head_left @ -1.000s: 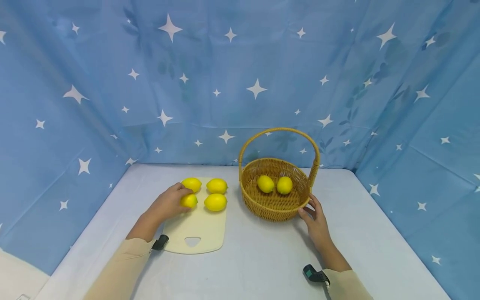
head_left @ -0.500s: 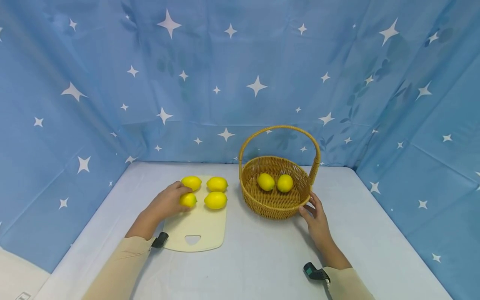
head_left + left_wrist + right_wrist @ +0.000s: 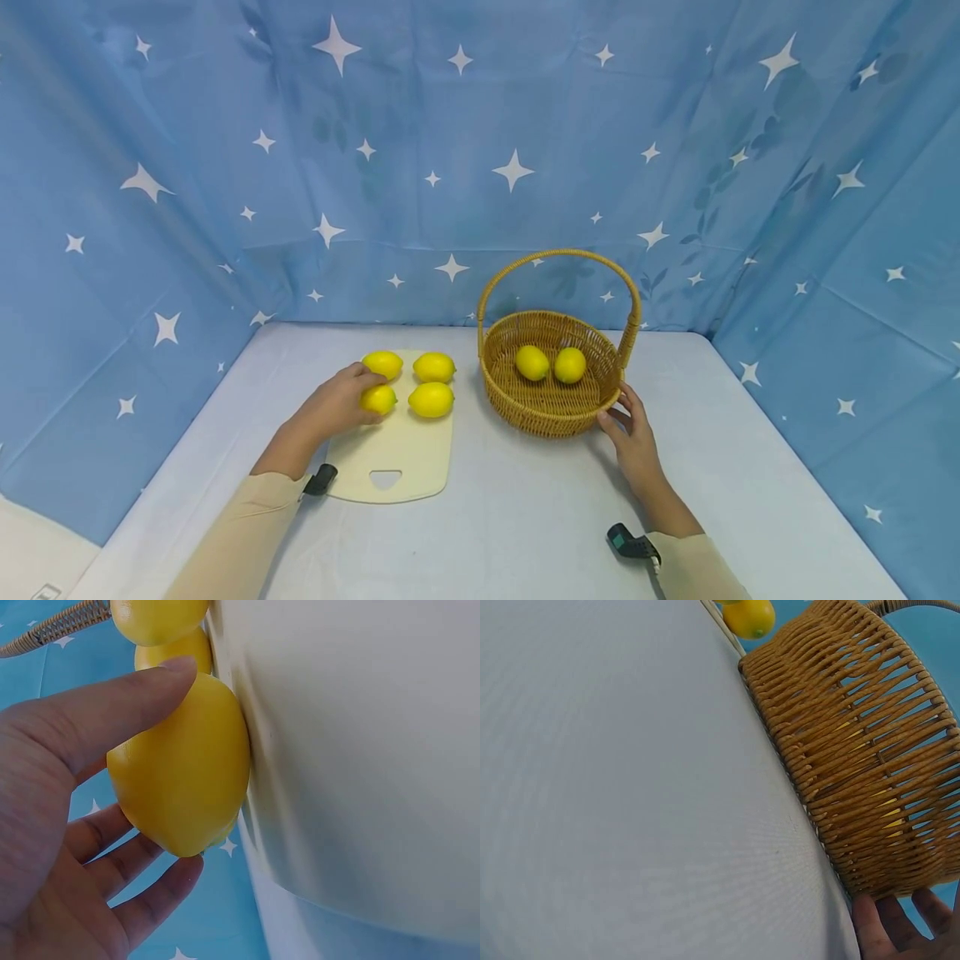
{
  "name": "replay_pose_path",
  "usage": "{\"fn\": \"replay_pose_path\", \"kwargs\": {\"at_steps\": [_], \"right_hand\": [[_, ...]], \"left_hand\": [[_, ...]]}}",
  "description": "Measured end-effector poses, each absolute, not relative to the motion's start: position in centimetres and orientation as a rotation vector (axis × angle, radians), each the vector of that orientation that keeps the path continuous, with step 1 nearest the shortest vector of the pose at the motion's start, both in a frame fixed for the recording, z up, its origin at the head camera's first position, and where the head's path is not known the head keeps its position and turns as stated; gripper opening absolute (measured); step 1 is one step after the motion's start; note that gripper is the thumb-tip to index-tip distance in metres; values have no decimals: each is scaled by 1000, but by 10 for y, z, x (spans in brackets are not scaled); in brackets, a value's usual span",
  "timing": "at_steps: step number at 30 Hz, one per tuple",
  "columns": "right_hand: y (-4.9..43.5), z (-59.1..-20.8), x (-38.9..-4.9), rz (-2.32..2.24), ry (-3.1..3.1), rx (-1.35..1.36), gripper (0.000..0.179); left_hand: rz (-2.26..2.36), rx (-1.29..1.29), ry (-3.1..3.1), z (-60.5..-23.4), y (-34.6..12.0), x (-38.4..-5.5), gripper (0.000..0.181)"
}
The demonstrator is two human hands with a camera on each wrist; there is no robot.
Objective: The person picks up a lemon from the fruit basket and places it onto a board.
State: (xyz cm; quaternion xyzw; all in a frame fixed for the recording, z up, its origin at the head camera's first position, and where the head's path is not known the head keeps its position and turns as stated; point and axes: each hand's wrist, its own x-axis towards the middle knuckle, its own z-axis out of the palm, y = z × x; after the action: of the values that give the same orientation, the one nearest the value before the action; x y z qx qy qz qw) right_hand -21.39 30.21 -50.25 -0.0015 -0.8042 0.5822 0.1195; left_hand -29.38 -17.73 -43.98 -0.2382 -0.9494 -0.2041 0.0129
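Note:
My left hand (image 3: 348,400) holds a yellow lemon (image 3: 180,765) between thumb and fingers, low over the cream cutting board (image 3: 397,458). Close to that hand on the board lie a back-left lemon (image 3: 383,365), a back-right lemon (image 3: 434,367) and a front-right lemon (image 3: 431,400). On the right stands a tan wicker basket (image 3: 551,423) with a tall arched handle. Inside it sit a left lemon (image 3: 532,363) and a right lemon (image 3: 570,365). My right hand (image 3: 636,437) rests against the basket's front-right side, its spread fingers (image 3: 896,922) touching the outer wall.
A white cloth covers the table (image 3: 517,517). Blue curtains (image 3: 420,125) with white stars rise behind it and on both sides. The basket handle (image 3: 558,253) arches high above the rim. Dark wrist cameras sit on both sleeves.
The whole view has shifted slightly upward on the table. The lemon under my left hand turns a little; the left hand and the right hand at the basket stay nearly in place.

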Motion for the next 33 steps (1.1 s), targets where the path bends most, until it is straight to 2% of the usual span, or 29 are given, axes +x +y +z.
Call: {"fn": "replay_pose_path", "kwargs": {"at_steps": [9,17,33], "right_hand": [[302,-501,-213,1697,-2365,-15,75],[301,-498,-211,1728,-2345,-6,74],[302,-502,-214,1702,-2362,-10,74]], "left_hand": [[-600,-759,-2934,-442,-179,-296,59],[-619,-798,-2946,-440,-179,-296,44],[-616,-787,-2972,-436,-177,-293,51]]}}
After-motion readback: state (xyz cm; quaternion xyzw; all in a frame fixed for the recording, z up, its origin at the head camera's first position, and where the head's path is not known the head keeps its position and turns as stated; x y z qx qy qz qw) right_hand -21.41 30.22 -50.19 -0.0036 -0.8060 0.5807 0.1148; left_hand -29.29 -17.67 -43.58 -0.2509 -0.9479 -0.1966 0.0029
